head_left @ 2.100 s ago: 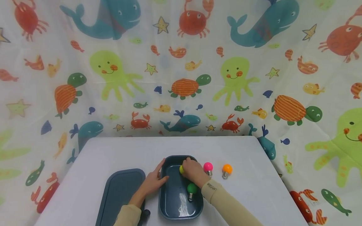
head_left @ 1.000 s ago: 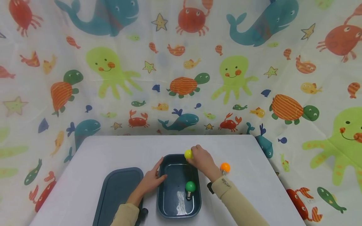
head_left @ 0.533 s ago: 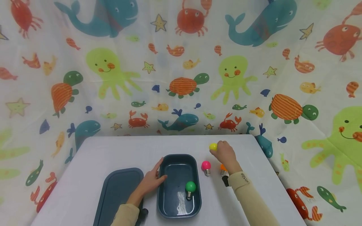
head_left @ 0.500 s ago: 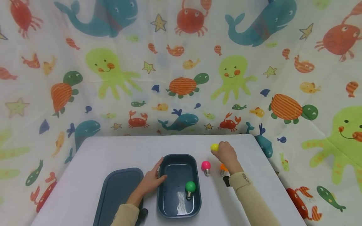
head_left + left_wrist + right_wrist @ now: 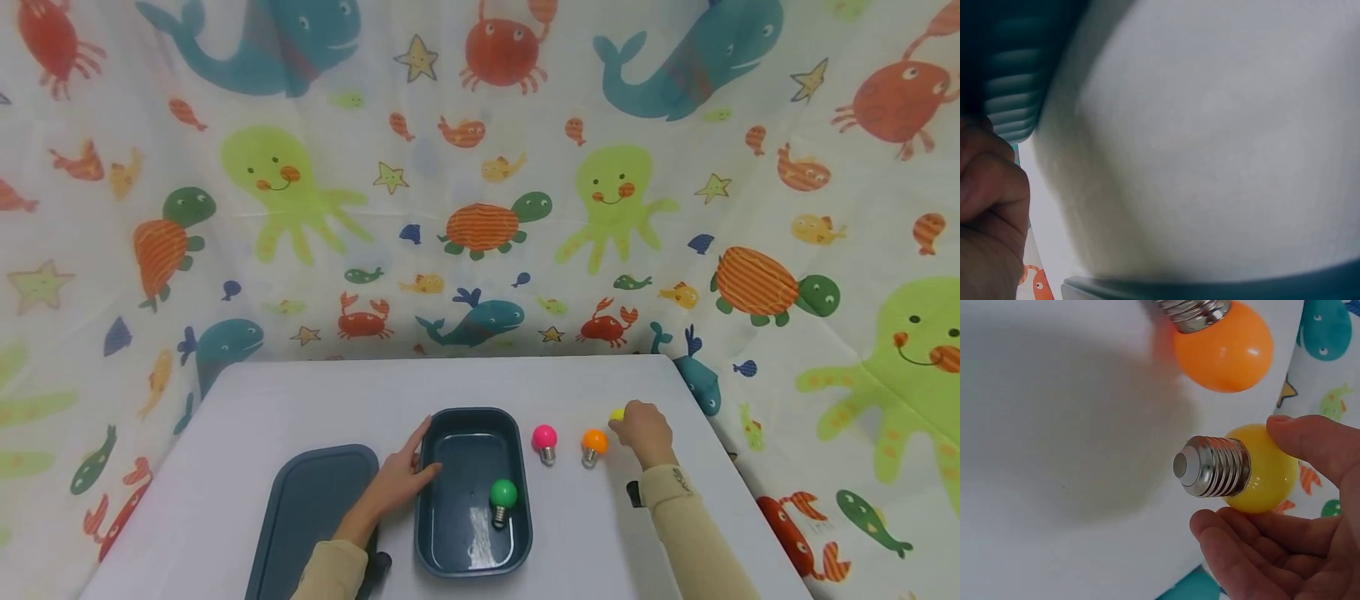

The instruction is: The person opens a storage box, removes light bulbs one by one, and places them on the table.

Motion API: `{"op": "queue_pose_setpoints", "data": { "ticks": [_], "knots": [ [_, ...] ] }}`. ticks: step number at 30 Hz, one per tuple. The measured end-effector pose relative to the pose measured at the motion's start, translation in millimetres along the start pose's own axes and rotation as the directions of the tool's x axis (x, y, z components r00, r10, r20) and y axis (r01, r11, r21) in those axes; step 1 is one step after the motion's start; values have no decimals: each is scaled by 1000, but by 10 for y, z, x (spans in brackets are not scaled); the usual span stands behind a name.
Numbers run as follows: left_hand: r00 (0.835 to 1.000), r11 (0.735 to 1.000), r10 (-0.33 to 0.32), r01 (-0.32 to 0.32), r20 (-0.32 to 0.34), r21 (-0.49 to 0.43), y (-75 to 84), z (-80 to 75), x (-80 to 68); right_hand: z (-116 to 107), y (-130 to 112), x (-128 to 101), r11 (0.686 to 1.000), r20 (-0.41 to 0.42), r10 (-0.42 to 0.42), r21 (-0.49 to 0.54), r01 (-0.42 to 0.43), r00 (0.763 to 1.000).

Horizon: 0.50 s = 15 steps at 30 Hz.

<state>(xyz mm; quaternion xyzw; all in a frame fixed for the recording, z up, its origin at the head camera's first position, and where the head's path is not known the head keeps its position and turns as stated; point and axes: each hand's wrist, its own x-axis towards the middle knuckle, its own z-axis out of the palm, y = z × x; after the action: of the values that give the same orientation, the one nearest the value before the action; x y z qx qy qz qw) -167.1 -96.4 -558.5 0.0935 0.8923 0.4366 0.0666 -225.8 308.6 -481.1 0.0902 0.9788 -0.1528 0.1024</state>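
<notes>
My right hand [image 5: 643,429] pinches a yellow light bulb [image 5: 1263,469] by its round globe, thumb on one side and fingers on the other. The bulb's metal screw base points away from the palm. Just left of it on the table lies an orange bulb [image 5: 595,442], and further left a pink bulb [image 5: 544,437]. A green bulb [image 5: 503,494] lies inside the dark blue container [image 5: 420,533]. With the thumb over the rim, my left hand [image 5: 401,477] grips the container's left side; its fingers look curled in the left wrist view.
A flat dark blue lid-like piece [image 5: 315,508] lies on the white table [image 5: 390,387] left of the container, partly under the left forearm. A curtain [image 5: 427,192] printed with sea animals hangs behind the table.
My right hand has lifted the yellow bulb out of the container and carried it right, past the pink and orange bulbs, then lower. The left hand has stayed on the container.
</notes>
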Motion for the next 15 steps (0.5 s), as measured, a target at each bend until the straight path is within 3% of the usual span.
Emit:
{"op": "queue_pose_setpoints", "data": {
  "ticks": [15],
  "knots": [
    [1000, 1000, 10, -10, -1, 8, 24, -7, -8, 67, 64, -27, 999, 106, 5, -38, -1, 994]
  ]
}}
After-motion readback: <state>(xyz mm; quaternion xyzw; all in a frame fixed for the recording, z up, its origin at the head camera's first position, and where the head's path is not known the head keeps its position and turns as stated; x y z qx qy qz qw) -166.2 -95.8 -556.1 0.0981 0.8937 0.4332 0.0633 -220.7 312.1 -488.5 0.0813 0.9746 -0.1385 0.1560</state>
